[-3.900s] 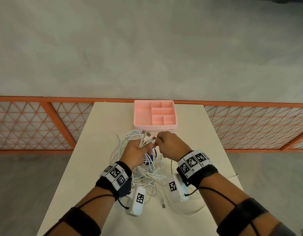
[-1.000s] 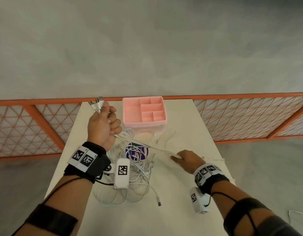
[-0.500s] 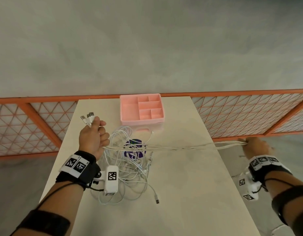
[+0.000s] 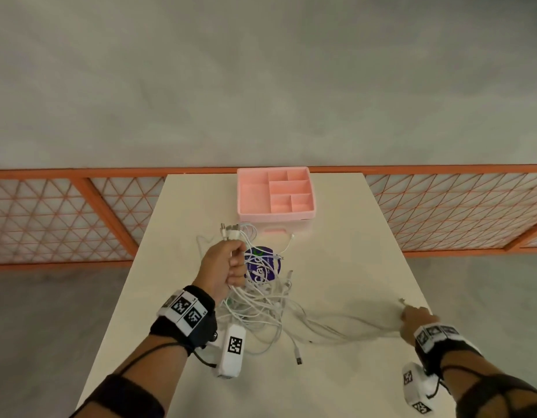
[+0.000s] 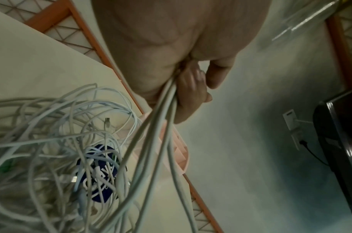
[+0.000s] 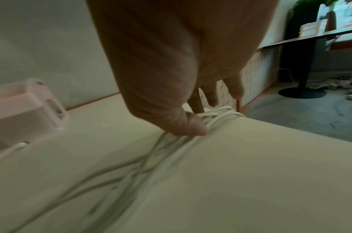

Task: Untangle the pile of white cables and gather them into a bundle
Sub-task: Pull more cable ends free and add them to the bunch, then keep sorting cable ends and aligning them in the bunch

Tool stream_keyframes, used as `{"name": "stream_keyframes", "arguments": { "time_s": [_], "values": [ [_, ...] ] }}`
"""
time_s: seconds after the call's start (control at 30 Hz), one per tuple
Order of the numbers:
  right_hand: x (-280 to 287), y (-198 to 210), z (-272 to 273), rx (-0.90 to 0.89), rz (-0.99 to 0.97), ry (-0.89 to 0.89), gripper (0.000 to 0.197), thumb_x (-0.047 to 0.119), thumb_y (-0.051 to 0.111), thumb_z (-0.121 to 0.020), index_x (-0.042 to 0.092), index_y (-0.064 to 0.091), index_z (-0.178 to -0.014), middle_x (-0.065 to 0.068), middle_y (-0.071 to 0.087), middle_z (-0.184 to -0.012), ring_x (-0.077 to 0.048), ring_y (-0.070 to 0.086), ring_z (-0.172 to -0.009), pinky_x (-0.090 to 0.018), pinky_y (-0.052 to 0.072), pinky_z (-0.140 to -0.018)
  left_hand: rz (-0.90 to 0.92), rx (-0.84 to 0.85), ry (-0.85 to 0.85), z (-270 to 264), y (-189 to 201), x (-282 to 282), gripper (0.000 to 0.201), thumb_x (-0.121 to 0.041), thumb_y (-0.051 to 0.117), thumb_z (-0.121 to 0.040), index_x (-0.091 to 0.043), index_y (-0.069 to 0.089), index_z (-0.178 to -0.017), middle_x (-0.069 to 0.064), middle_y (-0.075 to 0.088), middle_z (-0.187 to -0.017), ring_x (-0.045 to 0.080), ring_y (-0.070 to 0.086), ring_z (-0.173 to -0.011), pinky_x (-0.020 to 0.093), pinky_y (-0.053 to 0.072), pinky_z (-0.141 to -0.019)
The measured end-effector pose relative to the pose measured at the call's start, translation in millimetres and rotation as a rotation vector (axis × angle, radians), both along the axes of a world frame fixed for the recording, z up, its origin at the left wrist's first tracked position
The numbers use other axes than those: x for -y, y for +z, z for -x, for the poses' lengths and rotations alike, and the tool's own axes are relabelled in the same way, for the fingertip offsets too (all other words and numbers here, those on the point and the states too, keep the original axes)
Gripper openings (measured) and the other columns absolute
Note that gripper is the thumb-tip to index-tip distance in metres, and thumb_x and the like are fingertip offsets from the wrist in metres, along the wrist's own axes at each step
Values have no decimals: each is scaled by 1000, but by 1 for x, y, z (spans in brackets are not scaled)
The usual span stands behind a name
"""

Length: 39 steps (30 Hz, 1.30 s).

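Note:
A tangled pile of white cables (image 4: 261,312) lies in the middle of the cream table (image 4: 336,236). My left hand (image 4: 234,267) is above the pile and grips several cables in a fist, their plug ends (image 4: 229,232) sticking out on top. In the left wrist view the gripped strands (image 5: 167,97) run down from the left hand (image 5: 191,88) into the pile (image 5: 51,141). My right hand (image 4: 410,316) is at the table's right edge, thumb and fingers pinching slack strands (image 4: 351,327) that lead back to the pile. In the right wrist view the right hand (image 6: 200,121) holds those strands (image 6: 217,112) down against the tabletop.
A pink compartment tray (image 4: 276,193) stands at the far edge of the table. A round purple object (image 4: 261,263) lies under the cables. A loose plug (image 4: 299,359) points toward me. An orange mesh railing (image 4: 65,212) runs behind the table.
My right hand came back from beyond the table's right edge and down to the edge; the strands, taut before, now lie slack. My left hand shifted right over the pile.

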State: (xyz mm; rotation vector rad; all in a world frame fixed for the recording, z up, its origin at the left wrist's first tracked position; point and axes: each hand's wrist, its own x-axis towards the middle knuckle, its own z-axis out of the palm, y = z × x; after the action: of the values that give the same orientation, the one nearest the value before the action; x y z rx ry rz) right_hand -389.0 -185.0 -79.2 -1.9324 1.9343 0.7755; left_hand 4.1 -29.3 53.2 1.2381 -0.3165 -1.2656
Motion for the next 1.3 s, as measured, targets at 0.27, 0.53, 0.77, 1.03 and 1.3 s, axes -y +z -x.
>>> {"name": "stream_keyframes", "arguments": {
  "time_s": [0.27, 0.53, 0.77, 1.03, 1.3],
  "values": [
    [-15, 115, -158, 958, 89, 193, 28, 24, 56, -98, 17, 61, -125, -1, 63, -128, -16, 62, -110, -27, 44, -95, 10, 8, -139, 26, -4, 6, 25, -21, 42, -106, -10, 48, -84, 0, 34, -59, 10, 28, -42, 19, 24, -41],
    [-59, 161, -258, 1300, -26, 381, 43, 38, 54, -98, 26, 50, -139, 7, 64, -105, 10, 60, -68, -35, 53, -93, 78, 210, -246, 41, 5, 7, 31, -4, 32, -105, -6, 47, -77, 5, 43, -57, 16, 42, -42, 29, 39, -44],
    [-66, 158, -261, 1239, 83, 527, 43, 20, 55, -98, 22, 51, -141, 4, 57, -134, -5, 57, -108, -21, 44, -98, 65, 259, -281, 29, 3, 4, 34, 13, 31, -96, -6, 47, -73, 6, 40, -55, 13, 42, -39, 30, 44, -44],
    [-54, 156, -263, 1335, 23, 363, 22, 24, 58, -97, 19, 69, -115, 11, 68, -90, -3, 64, -81, -27, 53, -83, 46, 204, -379, 30, 7, 9, 31, 5, 36, -100, -8, 44, -73, 2, 41, -53, 13, 39, -41, 28, 43, -45],
    [-61, 152, -255, 1473, 50, 280, 35, 22, 59, -96, 24, 59, -131, 10, 64, -114, -9, 67, -88, -27, 53, -79, 58, 223, -253, 40, 10, 15, 33, 10, 33, -97, -3, 52, -74, 6, 39, -57, 12, 38, -44, 31, 42, -47]
  ]
}}
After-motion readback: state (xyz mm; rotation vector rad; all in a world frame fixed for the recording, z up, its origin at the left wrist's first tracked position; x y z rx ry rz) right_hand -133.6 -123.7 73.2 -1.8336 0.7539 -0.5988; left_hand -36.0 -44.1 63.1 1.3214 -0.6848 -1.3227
